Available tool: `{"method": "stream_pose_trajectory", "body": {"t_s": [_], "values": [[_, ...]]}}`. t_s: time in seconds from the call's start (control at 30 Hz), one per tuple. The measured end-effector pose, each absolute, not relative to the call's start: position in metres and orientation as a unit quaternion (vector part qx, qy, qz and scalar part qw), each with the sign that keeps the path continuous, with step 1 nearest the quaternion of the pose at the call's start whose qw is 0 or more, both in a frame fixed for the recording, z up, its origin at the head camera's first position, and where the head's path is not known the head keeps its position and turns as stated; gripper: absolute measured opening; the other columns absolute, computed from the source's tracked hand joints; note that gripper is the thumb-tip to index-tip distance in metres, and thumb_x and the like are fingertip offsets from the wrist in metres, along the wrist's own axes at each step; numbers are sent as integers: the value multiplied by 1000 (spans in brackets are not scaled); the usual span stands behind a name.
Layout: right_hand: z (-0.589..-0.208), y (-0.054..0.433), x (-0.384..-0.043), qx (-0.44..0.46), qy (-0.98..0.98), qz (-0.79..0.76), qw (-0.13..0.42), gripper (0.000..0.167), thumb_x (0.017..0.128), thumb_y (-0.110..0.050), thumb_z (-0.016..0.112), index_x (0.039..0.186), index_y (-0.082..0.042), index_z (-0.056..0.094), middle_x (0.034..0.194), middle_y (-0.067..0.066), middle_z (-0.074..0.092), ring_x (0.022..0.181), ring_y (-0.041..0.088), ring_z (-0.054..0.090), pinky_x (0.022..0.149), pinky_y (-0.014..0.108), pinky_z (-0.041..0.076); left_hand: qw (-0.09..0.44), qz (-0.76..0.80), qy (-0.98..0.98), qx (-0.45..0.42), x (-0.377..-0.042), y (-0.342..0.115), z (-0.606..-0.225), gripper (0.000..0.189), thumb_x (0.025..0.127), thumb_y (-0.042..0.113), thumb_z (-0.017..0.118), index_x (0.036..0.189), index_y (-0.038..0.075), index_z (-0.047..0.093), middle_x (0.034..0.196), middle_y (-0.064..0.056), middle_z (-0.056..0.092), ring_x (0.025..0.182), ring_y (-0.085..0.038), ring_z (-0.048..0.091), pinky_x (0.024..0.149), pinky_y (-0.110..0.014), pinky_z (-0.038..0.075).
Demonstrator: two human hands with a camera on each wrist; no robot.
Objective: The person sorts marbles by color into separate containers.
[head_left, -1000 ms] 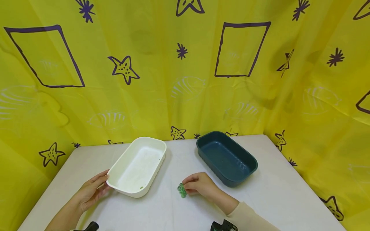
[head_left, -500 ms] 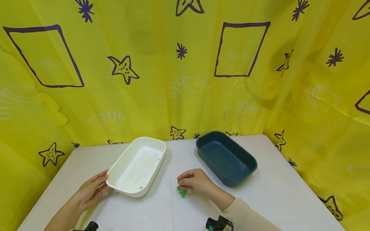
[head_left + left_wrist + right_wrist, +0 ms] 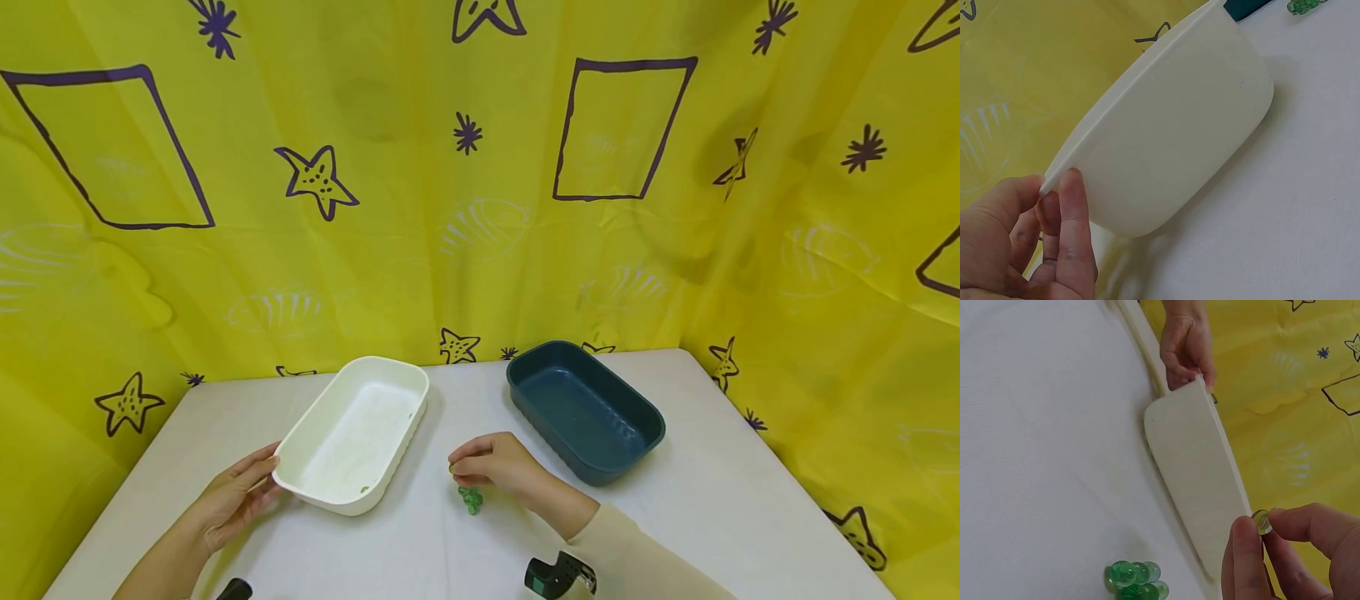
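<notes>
My left hand [image 3: 234, 500] holds the rim of a white plastic basin [image 3: 330, 504] at its near left corner, thumb and fingers on either side of the edge in the left wrist view. Between the thumb and fingers of my right hand [image 3: 498, 465] is a clear glass marble [image 3: 1262, 522] with a yellowish swirl. Several green glass marbles [image 3: 470, 500] lie clustered on the table just below that hand. In the right wrist view, the green marbles [image 3: 1138, 578] sit at the bottom edge, apart from the fingers.
A dark teal basin [image 3: 540, 417] stands right of the white one, beyond my right forearm. White cloth covers the table [image 3: 420, 550]. A yellow patterned curtain [image 3: 405, 275] closes off the back and sides. Small greenish spots show inside the white basin.
My right hand has lifted a marble from the green cluster and moved a little left and away from me. The left hand stays on the white basin's rim.
</notes>
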State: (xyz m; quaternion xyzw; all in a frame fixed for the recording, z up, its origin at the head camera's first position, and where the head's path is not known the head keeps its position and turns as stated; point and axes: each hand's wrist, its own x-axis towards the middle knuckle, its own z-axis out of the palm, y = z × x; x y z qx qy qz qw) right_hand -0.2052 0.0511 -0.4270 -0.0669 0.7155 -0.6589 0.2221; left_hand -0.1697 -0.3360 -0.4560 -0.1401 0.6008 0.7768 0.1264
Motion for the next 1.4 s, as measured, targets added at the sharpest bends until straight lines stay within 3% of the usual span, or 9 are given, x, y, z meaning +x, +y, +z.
{"method": "stream_pose_trajectory", "body": {"t_s": [0.33,0.77,1.4], "values": [[-419,41,-212,-74,712,-657,236,22,90,-3,67,107,11,68,90,7,72,76,11,68,79,29,61,131,777,599,-141,-169,-337,-455,33,103,18,52,90,40,73,94,8,65,83,-3,65,72,-13,57],[-410,19,-214,-73,698,-667,250,20,87,-1,69,105,9,70,87,7,72,74,11,69,77,27,61,129,782,594,-134,-170,-335,-454,34,103,16,51,90,38,73,96,9,63,87,-4,63,81,-17,57],[-400,-14,-218,-66,659,-696,278,20,86,5,67,106,11,68,82,7,67,72,12,67,78,27,61,127,784,592,-137,-170,-336,-455,33,103,16,52,90,38,73,96,9,64,86,-4,64,80,-17,57]]}}
